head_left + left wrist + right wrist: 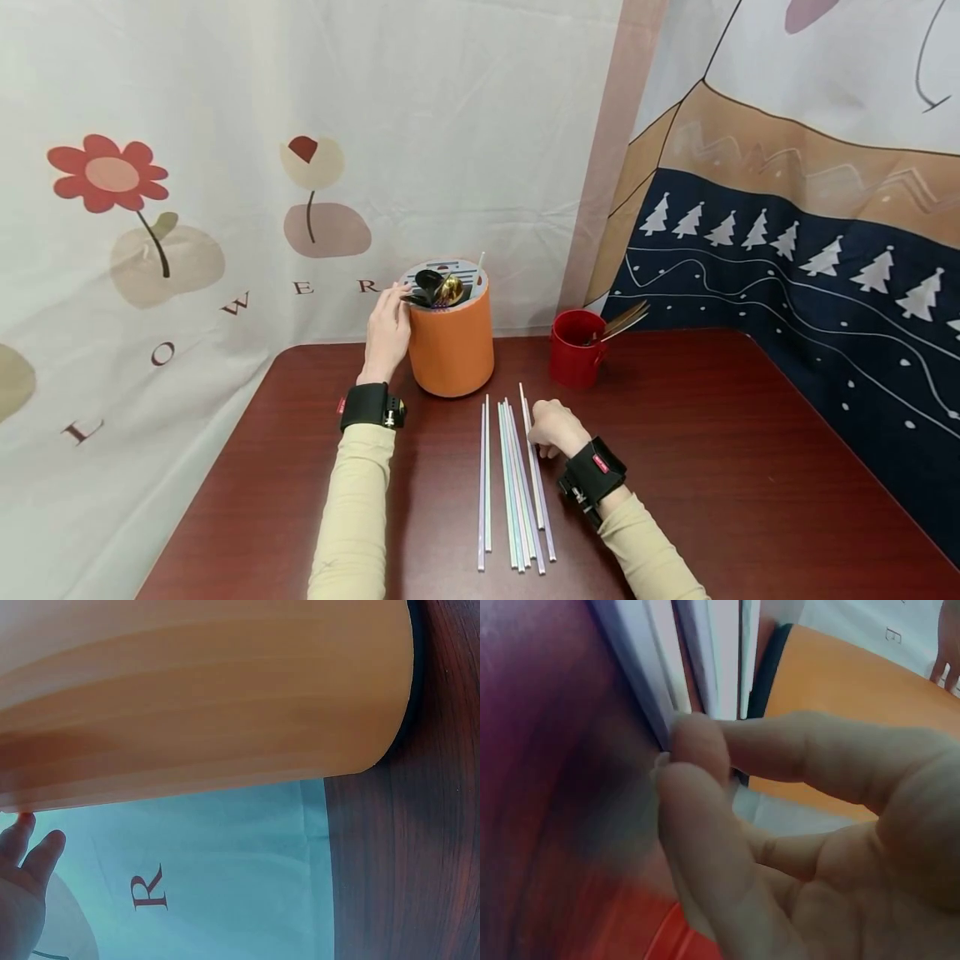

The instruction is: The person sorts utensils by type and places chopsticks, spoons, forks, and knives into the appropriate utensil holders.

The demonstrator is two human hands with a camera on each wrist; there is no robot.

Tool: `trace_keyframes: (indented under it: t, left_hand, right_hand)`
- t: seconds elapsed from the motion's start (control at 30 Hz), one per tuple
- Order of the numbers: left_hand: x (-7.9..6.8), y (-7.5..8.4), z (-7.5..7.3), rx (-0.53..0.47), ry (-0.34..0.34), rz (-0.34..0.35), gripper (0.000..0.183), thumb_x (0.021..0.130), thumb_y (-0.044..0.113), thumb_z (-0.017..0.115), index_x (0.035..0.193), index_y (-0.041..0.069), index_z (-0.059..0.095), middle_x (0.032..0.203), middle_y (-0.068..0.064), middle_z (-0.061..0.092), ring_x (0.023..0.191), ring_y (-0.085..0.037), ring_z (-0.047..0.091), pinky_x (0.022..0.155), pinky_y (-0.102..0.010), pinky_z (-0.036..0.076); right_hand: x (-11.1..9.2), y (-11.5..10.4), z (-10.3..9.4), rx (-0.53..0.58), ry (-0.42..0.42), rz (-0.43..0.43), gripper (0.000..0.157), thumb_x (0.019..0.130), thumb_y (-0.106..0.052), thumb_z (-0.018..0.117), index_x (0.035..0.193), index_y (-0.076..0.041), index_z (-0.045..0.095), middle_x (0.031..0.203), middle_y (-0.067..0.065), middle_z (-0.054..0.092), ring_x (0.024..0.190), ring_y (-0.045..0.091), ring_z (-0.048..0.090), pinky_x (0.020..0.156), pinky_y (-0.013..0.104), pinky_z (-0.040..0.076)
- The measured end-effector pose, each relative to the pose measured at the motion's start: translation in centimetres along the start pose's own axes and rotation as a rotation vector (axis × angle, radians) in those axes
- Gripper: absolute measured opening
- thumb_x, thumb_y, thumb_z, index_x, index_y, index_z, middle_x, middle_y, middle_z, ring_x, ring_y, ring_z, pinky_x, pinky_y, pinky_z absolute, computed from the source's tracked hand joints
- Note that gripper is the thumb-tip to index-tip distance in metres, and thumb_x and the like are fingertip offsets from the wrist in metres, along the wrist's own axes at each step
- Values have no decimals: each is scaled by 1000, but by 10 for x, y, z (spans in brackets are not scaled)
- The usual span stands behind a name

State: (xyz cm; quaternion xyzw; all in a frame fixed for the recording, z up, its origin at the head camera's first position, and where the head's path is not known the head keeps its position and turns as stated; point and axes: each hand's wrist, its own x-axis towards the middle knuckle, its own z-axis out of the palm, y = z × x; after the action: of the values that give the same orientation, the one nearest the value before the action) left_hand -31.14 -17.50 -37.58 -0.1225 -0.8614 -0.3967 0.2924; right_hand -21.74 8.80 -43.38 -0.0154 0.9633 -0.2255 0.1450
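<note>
An orange utensil holder stands upright at the back of the table, holding a black spoon, a gold spoon and other utensils. At its upper left side, my left hand touches the holder near the rim; some of its fingertips are hidden. Several pale pastel chopsticks lie lengthwise in front of the holder. My right hand is at the right of this group, thumb and forefinger pinching a chopstick. The fingers partly cover the pinched end in the right wrist view.
A red cup stands to the right of the holder, with gold-coloured utensils leaning out to the right. Printed cloth hangs behind the dark red wooden table and along its right side.
</note>
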Motion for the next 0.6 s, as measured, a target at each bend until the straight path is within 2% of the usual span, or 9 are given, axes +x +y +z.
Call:
trace_keyframes:
  t: [0.33,0.6]
  left_hand:
    - [-6,5,1,-3,14,7,34,103,13,37,131,5,55,133,-15,52,140,-24,38,111,-44,38]
    - [-12,10,3,20,22,-2,33,103,12,38,130,5,55,133,-16,53,139,-25,40,110,-44,39]
  right_hand:
    - [0,3,7,-42,-37,20,21,83,-7,62,62,-5,62,49,6,63,41,16,62,39,27,50]
    - [-7,8,10,-71,-54,8,19,79,-6,61,61,-7,58,46,7,62,39,17,61,41,29,49]
